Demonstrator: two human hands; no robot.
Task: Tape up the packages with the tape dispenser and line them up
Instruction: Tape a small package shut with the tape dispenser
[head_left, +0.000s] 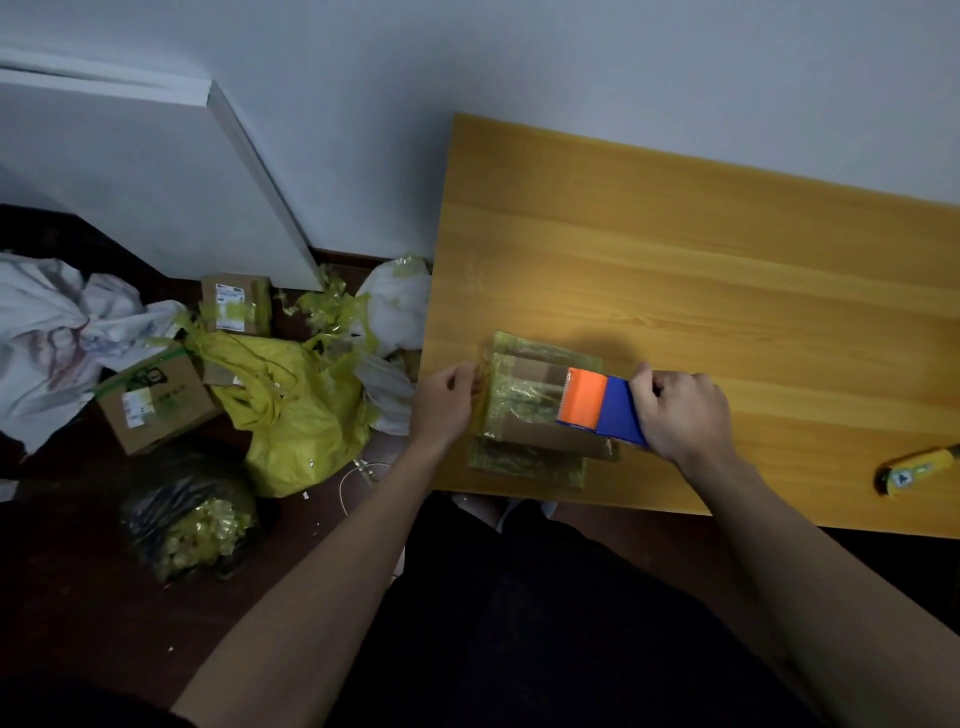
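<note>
My right hand (680, 410) grips the tape dispenser (602, 408) on a partly taped package (535, 410); my left hand (447, 400) pinches its tape. Floor boxes (156, 402) apparently await; none lined up.

Dim room: white wall (519, 62), dark floor (78, 597), wooden table (727, 270).

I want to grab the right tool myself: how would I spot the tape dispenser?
Find the wooden table. Near its front left edge lies a cardboard package. The tape dispenser sits on it, gripped by the right hand: the only orange-and-blue thing there.
</note>
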